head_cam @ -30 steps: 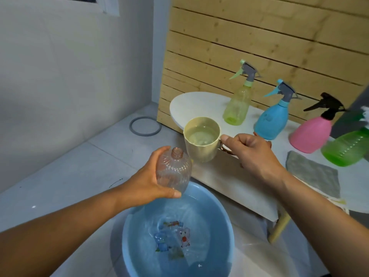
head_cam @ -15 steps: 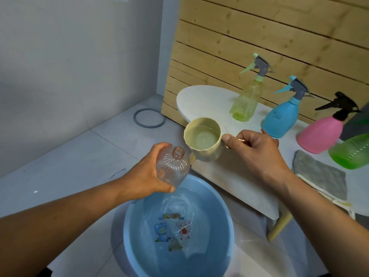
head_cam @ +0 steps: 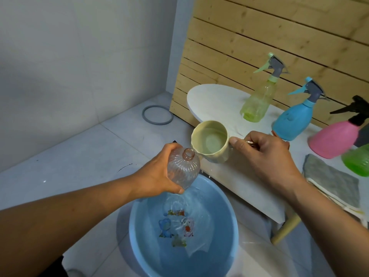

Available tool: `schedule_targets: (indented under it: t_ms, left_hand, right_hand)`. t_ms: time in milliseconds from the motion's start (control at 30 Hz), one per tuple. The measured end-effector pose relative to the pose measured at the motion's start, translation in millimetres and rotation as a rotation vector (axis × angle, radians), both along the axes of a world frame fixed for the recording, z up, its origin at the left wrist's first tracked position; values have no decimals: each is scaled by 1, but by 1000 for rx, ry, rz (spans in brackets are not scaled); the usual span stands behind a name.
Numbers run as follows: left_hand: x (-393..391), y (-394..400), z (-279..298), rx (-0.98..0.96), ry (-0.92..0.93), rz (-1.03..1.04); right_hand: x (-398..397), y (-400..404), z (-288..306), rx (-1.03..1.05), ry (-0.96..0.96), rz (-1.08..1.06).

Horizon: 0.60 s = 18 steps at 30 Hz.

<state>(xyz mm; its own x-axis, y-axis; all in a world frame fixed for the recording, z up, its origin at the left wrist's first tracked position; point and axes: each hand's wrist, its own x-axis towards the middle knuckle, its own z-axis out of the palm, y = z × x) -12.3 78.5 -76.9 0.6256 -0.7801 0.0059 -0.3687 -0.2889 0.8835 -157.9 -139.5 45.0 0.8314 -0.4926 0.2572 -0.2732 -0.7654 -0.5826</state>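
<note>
Fingers (head_cam: 173, 189) of the left hand (head_cam: 155, 172) are curled round the belly of a clear ribbed bottle (head_cam: 182, 172), thumb underneath, gripping it with the open neck up and leaning a little toward the cup; the bottle hangs in the air over the far rim of the blue basin (head_cam: 132, 226), which stands on the floor with water in it. On the right hand (head_cam: 265, 154) the fingers (head_cam: 237, 141) are clenched on the handle of a cream cup (head_cam: 211, 145), thumb pressed on top; the cup holds a shallow pool of water and its pouring lip sits just beside the bottle's neck; I cannot tell whether the two touch, and I see no stream between them.

To my eye the pour is the risky part; the neck is narrow and the cup's mouth wide, so a quick tip would likely send water down the bottle's shoulders rather than inside. Most of that would drop into the basin; the bottle is at its edge, though, so some could land on the tiled floor. Wet ribbed plastic might also slip in that one-handed grip. Beyond the right hand, on the white worktop (head_cam: 215, 96), the blue spray bottle (head_cam: 293, 120) stands near the knuckles; a careless swing of the cup could knock it, and the grey cloth (head_cam: 329, 182) lies beside the wrist.
</note>
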Motion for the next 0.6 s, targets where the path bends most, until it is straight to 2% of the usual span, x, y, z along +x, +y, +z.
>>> schedule_targets:
  t_ms: [600]
  left_hand:
    - [-3,2,0,12,14,2]
  right_hand:
    - [2,9,0,-31,10,25]
